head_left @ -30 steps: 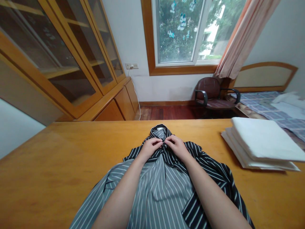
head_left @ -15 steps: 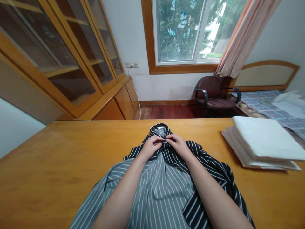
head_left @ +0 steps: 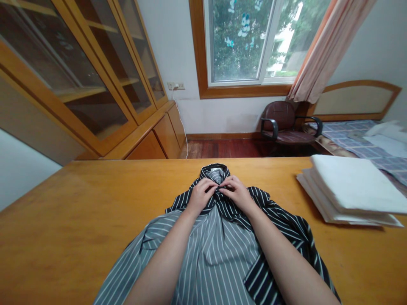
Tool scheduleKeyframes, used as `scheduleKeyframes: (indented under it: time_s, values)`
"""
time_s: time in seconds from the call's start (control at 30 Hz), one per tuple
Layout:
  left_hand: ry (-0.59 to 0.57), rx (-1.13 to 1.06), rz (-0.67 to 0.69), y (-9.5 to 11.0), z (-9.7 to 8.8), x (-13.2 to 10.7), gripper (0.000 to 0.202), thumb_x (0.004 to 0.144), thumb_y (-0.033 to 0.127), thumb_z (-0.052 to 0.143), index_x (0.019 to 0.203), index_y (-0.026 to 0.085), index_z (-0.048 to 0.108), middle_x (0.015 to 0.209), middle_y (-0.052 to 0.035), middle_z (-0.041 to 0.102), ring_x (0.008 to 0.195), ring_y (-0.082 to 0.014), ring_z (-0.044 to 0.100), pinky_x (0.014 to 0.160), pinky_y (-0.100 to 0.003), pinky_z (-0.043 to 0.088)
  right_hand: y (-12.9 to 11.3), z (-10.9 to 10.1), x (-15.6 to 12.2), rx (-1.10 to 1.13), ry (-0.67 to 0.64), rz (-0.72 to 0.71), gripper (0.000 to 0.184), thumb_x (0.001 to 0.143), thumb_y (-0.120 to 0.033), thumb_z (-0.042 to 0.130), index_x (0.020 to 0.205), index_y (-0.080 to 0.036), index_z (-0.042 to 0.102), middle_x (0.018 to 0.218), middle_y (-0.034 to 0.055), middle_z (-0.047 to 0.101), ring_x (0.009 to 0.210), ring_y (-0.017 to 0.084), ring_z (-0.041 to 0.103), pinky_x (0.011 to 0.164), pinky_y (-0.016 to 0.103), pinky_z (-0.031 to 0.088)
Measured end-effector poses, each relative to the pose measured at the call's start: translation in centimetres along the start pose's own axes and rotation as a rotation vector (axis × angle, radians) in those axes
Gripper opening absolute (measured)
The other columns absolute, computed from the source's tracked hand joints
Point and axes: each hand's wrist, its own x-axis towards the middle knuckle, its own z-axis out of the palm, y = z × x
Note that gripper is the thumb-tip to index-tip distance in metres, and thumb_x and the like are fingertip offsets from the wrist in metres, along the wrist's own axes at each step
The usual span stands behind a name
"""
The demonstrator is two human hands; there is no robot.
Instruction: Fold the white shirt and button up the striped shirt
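Note:
A black shirt with white stripes (head_left: 222,245) lies on the wooden table, its collar (head_left: 206,171) pointing to the far edge. The grey inner side of its body faces up in the middle, and a dark sleeve spreads on the right. Just below the collar, my left hand (head_left: 202,194) pinches the cloth of one front edge. My right hand (head_left: 237,192) pinches the other edge close beside it, fingertips nearly meeting. Any button between the fingers is too small to make out.
A stack of folded white sheets (head_left: 359,182) sits at the table's right side. Beyond the wooden table (head_left: 79,203) stand a brown armchair (head_left: 282,123), a bed (head_left: 346,131) and a glass-door cabinet (head_left: 133,114) on the left.
Both hands stay at the collar. My right hand's fingers have lifted and shifted slightly, while the shirt lies almost as before.

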Motion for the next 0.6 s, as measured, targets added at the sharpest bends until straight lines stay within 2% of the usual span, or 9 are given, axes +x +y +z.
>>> scheduleKeyframes:
  time_s: [0.17, 0.27, 0.43, 0.6]
  values:
    - [0.093, 0.027, 0.038, 0.4, -0.2, 0.1, 0.013, 0.094, 0.026, 0.058, 0.091, 0.021, 0.068, 0.098, -0.0057, 0.066, 0.097, -0.0181, 0.063, 0.089, -0.034, 0.052, -0.5, -0.1, -0.1, -0.101, 0.115, -0.086, 0.008, 0.091, -0.031, 0.063, 0.091, -0.024, 0.067, 0.096, 0.0062, 0.062, 0.098, 0.023, 0.058, 0.091, 0.04, 0.046]
    - [0.057, 0.014, 0.048, 0.5, -0.2, 0.1, 0.014, 0.096, 0.024, 0.054, 0.095, 0.02, 0.067, 0.104, -0.0063, 0.069, 0.102, -0.0186, 0.064, 0.093, -0.035, 0.051, -0.8, -0.2, -0.1, -0.162, 0.099, -0.12, 0.007, 0.093, -0.029, 0.06, 0.094, -0.024, 0.065, 0.095, 0.0063, 0.066, 0.097, 0.025, 0.057, 0.09, 0.042, 0.044]
    - [-0.024, 0.072, 0.078, 0.6, -0.1, -0.1, 0.016, 0.098, 0.023, 0.051, 0.1, 0.02, 0.066, 0.1, -0.0061, 0.07, 0.097, -0.0185, 0.066, 0.088, -0.034, 0.053, -1.1, -0.1, -0.1, -0.191, 0.02, -0.153, 0.011, 0.095, -0.028, 0.058, 0.098, -0.025, 0.068, 0.094, 0.0057, 0.069, 0.093, 0.024, 0.057, 0.088, 0.04, 0.043]
    - [0.015, 0.125, 0.165, 0.4, 0.0, -0.3, 0.015, 0.098, 0.023, 0.052, 0.099, 0.019, 0.066, 0.098, -0.0064, 0.064, 0.096, -0.0176, 0.062, 0.086, -0.033, 0.053, -0.4, 0.3, -0.1, -0.109, 0.017, -0.11, 0.012, 0.094, -0.031, 0.059, 0.094, -0.024, 0.069, 0.093, 0.0055, 0.066, 0.094, 0.023, 0.059, 0.087, 0.038, 0.046]
